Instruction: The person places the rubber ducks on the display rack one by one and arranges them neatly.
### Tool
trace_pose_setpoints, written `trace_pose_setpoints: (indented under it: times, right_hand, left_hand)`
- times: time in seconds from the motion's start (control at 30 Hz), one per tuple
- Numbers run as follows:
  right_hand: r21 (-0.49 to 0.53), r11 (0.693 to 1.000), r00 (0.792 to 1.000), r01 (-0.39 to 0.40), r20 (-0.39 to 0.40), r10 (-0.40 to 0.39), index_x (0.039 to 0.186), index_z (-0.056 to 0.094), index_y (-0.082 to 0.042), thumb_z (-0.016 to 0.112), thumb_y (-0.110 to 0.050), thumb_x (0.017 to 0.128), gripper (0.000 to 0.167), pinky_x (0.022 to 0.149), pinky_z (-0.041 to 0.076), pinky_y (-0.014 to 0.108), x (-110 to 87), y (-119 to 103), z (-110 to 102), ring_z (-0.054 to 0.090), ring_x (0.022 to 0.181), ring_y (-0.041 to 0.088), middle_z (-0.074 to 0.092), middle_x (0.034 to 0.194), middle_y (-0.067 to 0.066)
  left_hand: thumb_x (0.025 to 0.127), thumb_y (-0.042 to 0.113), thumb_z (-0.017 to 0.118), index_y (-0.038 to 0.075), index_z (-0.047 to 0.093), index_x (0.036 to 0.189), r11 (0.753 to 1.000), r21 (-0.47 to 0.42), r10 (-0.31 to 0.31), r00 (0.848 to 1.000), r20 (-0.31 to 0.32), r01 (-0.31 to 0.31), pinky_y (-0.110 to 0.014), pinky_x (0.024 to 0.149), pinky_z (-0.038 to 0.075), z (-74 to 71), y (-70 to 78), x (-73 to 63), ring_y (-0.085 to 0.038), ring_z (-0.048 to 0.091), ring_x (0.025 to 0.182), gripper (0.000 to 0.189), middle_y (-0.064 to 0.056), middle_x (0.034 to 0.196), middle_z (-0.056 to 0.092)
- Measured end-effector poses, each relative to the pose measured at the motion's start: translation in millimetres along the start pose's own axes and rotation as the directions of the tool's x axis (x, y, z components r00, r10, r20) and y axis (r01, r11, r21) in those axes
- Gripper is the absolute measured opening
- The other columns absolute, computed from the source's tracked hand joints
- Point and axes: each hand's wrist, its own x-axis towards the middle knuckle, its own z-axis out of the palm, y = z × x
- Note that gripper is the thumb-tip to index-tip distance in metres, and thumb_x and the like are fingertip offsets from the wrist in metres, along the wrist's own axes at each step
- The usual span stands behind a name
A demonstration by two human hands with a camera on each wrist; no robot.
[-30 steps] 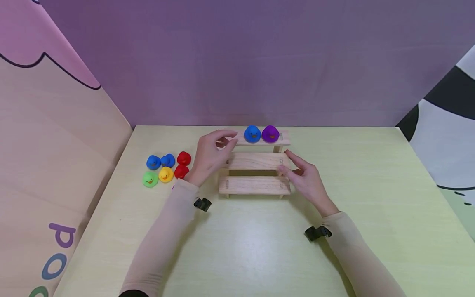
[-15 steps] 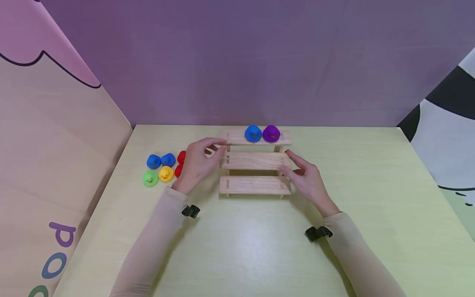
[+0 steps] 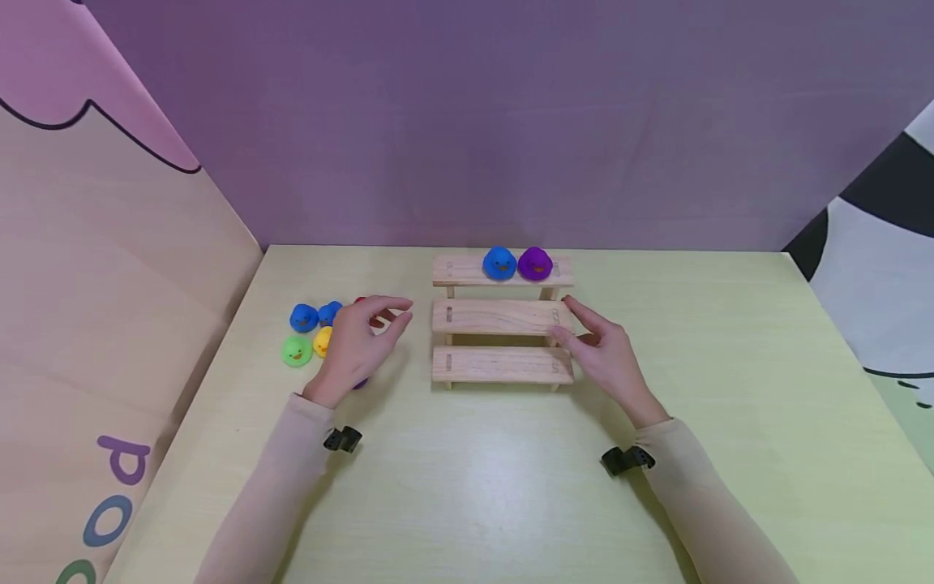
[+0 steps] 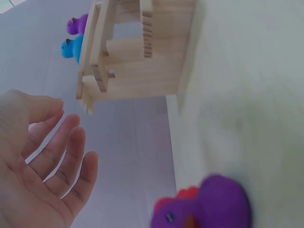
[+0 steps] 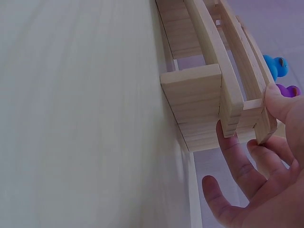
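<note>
A three-step wooden stand (image 3: pixel 503 316) stands at the middle back of the table. On its top step a blue rubber duck (image 3: pixel 499 264) sits beside a purple rubber duck (image 3: pixel 535 264). My right hand (image 3: pixel 606 357) grips the right end of the middle step, thumb on top and fingers below, as the right wrist view shows. My left hand (image 3: pixel 356 345) hovers left of the stand, fingers loosely bent and holding nothing. It partly covers a group of ducks. Another purple duck (image 4: pixel 223 202) shows near it in the left wrist view, with red behind.
Left of my left hand lie two blue ducks (image 3: pixel 303 318), a green duck (image 3: pixel 297 351) and a yellow duck (image 3: pixel 322 341), partly hidden. A purple wall (image 3: pixel 511 122) rises behind the table (image 3: pixel 481 478). A printed panel (image 3: pixel 109 284) borders the left side.
My left hand has moved from beside the stand's top step leftward and nearer, over the duck group. My right hand keeps its grip on the stand. The ducks on the top step stay put.
</note>
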Motion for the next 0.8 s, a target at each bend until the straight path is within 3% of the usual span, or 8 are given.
trace_pose_setpoints:
  times: [0.17,0.43,0.8]
  right_hand:
    - [0.011,1.0,1.0,-0.006,0.0,0.006,0.163,0.045,-0.015,0.072,-0.033,0.104,0.068,0.071,0.056,0.016,-0.3,0,-1,0.075,0.107,0.041,0.042,0.169,0.015]
    - [0.006,1.0,1.0,0.002,0.001,-0.002,0.163,0.044,-0.014,0.071,-0.033,0.104,0.067,0.07,0.057,0.018,-1.9,4,1,0.076,0.107,0.042,0.042,0.168,0.015]
    - [-0.019,1.0,1.0,0.019,-0.013,-0.02,0.162,0.046,-0.013,0.071,-0.035,0.104,0.067,0.068,0.057,0.019,-0.7,6,0,0.077,0.095,0.019,0.044,0.167,0.016]
  left_hand:
    - [0.1,0.022,0.075,0.014,0.08,0.122,0.999,0.036,-0.028,1.0,0.002,0.028,-0.038,0.078,0.059,-7.5,-8.8,-8.0,-0.023,0.074,0.093,0.024,-0.005,0.11,0.08]
    - [0.1,0.017,0.075,0.011,0.078,0.124,0.998,0.049,-0.048,0.999,0.016,0.047,-0.035,0.079,0.06,-25.2,-24.1,-27.3,-0.024,0.073,0.099,0.026,-0.007,0.116,0.08]
    - [0.1,0.013,0.075,0.008,0.078,0.124,0.99,0.099,-0.113,0.986,0.122,0.102,-0.042,0.088,0.062,-36.8,-42.3,-55.0,-0.026,0.073,0.101,0.025,-0.01,0.116,0.08]
